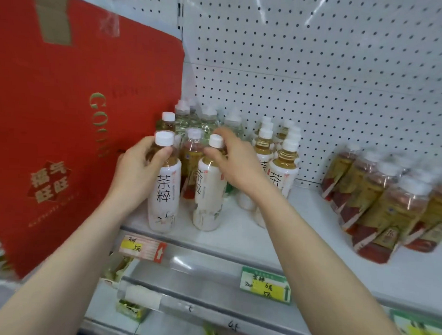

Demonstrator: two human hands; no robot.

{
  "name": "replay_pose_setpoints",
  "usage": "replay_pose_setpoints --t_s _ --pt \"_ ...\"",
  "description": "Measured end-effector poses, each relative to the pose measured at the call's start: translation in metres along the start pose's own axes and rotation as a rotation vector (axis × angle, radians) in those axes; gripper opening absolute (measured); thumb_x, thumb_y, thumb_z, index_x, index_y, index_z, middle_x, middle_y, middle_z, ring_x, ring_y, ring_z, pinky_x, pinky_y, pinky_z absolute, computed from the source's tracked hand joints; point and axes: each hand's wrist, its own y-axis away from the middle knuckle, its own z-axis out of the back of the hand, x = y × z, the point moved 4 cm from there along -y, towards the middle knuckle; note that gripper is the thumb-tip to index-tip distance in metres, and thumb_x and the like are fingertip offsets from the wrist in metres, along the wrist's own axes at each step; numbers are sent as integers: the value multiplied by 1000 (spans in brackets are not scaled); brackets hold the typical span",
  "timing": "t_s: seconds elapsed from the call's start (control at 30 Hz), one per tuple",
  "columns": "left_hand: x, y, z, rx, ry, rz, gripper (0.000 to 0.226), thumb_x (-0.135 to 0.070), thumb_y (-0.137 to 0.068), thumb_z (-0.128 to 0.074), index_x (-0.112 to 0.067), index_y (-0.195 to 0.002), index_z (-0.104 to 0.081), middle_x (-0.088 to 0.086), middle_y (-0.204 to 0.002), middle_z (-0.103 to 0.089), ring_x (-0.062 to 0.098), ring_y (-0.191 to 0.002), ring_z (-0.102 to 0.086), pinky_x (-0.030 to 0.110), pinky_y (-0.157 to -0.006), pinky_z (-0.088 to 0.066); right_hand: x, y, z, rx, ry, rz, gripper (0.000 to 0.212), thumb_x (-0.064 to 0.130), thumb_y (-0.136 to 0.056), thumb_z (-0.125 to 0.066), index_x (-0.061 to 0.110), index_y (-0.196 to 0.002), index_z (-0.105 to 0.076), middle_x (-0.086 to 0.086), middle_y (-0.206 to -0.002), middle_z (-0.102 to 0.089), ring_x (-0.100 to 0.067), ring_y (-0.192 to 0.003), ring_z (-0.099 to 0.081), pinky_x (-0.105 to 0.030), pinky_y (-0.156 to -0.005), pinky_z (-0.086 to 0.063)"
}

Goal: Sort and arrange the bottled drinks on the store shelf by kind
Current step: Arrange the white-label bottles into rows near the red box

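Lining the shelf (pixel 237 245) edge, price tags (pixel 265 284) sit nearest. Above them, the left hand (pixel 137 169) wraps the neck of one white-labelled tea bottle (pixel 165 190), and the right hand (pixel 236 160) closes on a second tea bottle (pixel 209 192) beside it. A red carton (pixel 66 111) crowds the left; shrink-wrapped packs (pixel 379 205) lean at right. More bottles (pixel 283 159) stand behind, before the pegboard (pixel 318 70).

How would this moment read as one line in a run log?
left hand: grip on white-label bottle | right hand: grip on second white-label bottle | both upright at shelf front | red box left
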Motion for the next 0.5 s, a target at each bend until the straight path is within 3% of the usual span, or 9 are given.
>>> replay_pose_setpoints --t_s 0.07,0.17,0.23,0.4,0.5 --pt "-11 3 -13 44 -5 -46 20 -28 -97 -56 -19 -111 -67 -2 -99 -71 20 -90 -64 36 -80 -47 -10 17 22 35 33 -22 31 32 -96 -59 19 -124 -53 5 -93 -61 -15 -83 -56 -30 -69 -41" --pt "-27 5 -43 124 29 -84 21 -29 -97 -56 -18 -111 -67 -1 -99 -71 17 -89 -64 36 -78 -48 -26 45 55 70 6 -70 29 29 -93 -63 21 -120 -57 2 -99 -65 -19 -89 -62 -38 -80 -50" --pt "-39 4 -68 182 67 -120 20 -30 -97 -55 -18 -109 -65 -4 -98 -70 14 -89 -63 26 -74 -46 -36 61 74 71 -7 -89 25 27 -92 -64 22 -115 -58 1 -101 -67 -20 -92 -63 -41 -85 -51" --pt "-69 2 -128 289 158 -144 27 -28 -99 -53 -17 -121 -62 -8 -106 -66 9 -93 -59 9 -71 -39 -60 82 101 33 8 -153 29 27 -94 -61 26 -122 -54 3 -105 -65 -14 -92 -61 -29 -78 -51" --pt "-75 -2 -150 315 207 -131 31 -28 -99 -52 -17 -127 -60 2 -117 -64 13 -102 -57 21 -80 -42 -74 83 110 -5 63 -181 29 25 -95 -60 23 -123 -53 2 -103 -65 -15 -89 -61 -21 -71 -47"
